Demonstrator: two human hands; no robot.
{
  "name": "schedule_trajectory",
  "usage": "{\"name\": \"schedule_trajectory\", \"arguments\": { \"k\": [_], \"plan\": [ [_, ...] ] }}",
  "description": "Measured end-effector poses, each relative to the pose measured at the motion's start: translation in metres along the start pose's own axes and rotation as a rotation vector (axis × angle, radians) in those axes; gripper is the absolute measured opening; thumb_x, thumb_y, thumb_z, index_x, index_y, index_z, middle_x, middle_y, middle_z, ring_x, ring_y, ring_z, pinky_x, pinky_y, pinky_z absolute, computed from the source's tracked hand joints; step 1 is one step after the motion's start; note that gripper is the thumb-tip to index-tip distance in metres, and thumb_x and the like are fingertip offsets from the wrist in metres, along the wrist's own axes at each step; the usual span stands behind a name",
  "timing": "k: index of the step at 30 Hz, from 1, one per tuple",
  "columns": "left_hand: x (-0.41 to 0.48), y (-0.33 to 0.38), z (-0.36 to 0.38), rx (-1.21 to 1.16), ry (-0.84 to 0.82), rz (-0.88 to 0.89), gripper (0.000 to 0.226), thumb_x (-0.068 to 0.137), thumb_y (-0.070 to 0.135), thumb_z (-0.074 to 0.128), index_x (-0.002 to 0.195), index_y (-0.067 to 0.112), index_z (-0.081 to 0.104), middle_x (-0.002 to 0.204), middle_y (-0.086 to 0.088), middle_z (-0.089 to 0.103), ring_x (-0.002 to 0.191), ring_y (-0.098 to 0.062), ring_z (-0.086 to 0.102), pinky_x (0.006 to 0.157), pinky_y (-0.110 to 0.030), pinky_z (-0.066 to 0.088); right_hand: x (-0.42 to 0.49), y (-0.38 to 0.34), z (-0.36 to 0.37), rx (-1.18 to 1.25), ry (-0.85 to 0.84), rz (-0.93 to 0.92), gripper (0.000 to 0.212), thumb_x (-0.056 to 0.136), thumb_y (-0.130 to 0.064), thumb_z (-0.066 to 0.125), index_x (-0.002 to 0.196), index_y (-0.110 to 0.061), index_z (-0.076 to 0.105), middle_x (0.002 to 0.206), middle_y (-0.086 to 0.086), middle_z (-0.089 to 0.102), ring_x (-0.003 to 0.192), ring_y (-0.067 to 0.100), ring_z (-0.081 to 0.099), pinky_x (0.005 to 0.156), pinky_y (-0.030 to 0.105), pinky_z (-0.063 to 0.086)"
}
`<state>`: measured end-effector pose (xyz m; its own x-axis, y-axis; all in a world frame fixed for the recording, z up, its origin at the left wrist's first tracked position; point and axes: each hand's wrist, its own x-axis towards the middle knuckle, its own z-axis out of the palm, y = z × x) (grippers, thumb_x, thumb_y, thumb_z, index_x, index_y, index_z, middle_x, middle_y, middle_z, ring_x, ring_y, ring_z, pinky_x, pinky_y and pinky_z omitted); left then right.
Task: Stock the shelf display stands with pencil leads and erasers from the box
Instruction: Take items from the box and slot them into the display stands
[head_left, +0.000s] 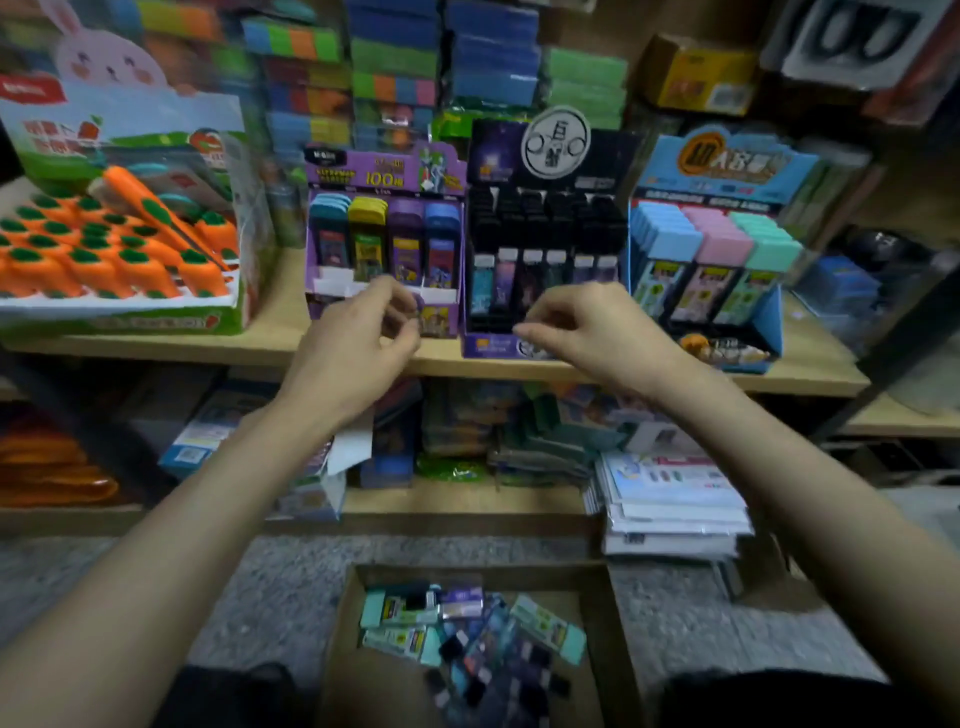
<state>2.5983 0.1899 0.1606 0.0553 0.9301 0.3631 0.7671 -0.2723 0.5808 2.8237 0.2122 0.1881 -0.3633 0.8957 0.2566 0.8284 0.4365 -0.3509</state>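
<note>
Our left hand and right hand hover, fingers curled, at the far purple cardboard stand and black cardboard stand; we cannot tell whether either pinches anything. Small mint and purple plastic packs lie loose in the near brown cardboard box: light, stiff, slick, we judge, best pinched across their narrow sides.

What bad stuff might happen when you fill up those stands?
The left hand is right by the purple stand; a bump might topple its upright cases. The black stand sits at the shelf edge by the right hand, so a tug might pull it off. The box holds a jumbled mix, so something might go into the wrong stand.
</note>
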Motion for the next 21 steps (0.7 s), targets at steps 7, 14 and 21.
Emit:
{"name": "schedule_trajectory", "arguments": {
  "k": [7, 14, 21],
  "plan": [
    [-0.074, -0.026, 0.081, 0.058, -0.641, -0.103, 0.02, 0.091, 0.02, 0.058, 0.107, 0.009, 0.058, 0.099, -0.006, 0.064, 0.093, -0.02, 0.06, 0.082, -0.032, 0.048, -0.12, 0.049, 0.088, -0.166, -0.603, 0.097, 0.024, 0.093, -0.035, 0.054, 0.101, -0.015, 0.063, 0.104, 0.009, 0.067, 0.097, 0.027, 0.061, 0.077, 0.033, 0.048],
    [-0.179, -0.087, 0.182, -0.058, -0.807, -0.326, 0.01, 0.089, 0.01, 0.06, 0.087, 0.016, 0.051, 0.086, -0.003, 0.055, 0.079, -0.016, 0.052, 0.066, -0.024, 0.037, -0.207, 0.095, 0.196, 0.061, -0.769, 0.43, 0.023, 0.092, -0.027, 0.055, 0.1, -0.008, 0.064, 0.107, 0.013, 0.065, 0.103, 0.027, 0.059, 0.081, 0.03, 0.043],
    [-0.25, -0.136, 0.249, -0.148, -0.784, -0.6, 0.013, 0.086, 0.004, 0.063, 0.083, 0.012, 0.053, 0.089, -0.011, 0.056, 0.084, -0.024, 0.055, 0.072, -0.029, 0.038, -0.272, 0.098, 0.291, 0.476, -0.632, 0.885, 0.039, 0.087, -0.021, 0.066, 0.123, -0.012, 0.055, 0.114, 0.003, 0.062, 0.103, 0.018, 0.059, 0.073, 0.013, 0.047]
  ]
}}
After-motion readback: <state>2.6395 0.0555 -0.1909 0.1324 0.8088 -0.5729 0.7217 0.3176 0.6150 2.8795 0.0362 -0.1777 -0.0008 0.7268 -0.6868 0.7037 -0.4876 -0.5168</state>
